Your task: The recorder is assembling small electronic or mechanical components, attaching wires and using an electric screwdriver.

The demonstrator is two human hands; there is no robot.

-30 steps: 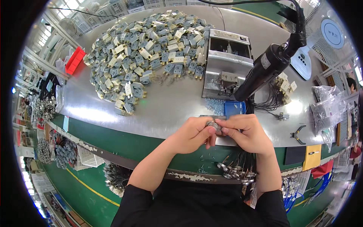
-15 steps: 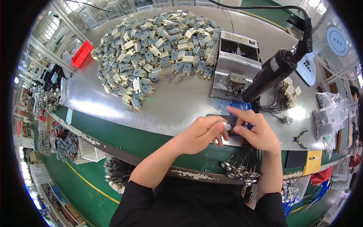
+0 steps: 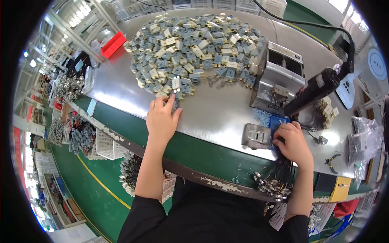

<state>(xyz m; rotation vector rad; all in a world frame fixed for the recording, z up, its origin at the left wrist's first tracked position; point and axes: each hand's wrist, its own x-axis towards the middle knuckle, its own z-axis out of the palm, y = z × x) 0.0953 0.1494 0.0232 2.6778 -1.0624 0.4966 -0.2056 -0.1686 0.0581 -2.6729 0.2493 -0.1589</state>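
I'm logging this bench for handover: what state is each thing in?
Pile of grey-and-cream rectangular blocks: loosely heaped.
Left hand: spread open, at the pile's edge.
Right hand: curled, grasp hidden.
Grey metal rectangular fixture: lying flat.
Black cylindrical tool: tilted.
Yellow-and-black pliers: handles apart.

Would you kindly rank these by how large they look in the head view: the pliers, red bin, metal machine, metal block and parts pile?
1. Parts pile
2. Metal machine
3. Red bin and metal block: too alike to rank
4. Pliers
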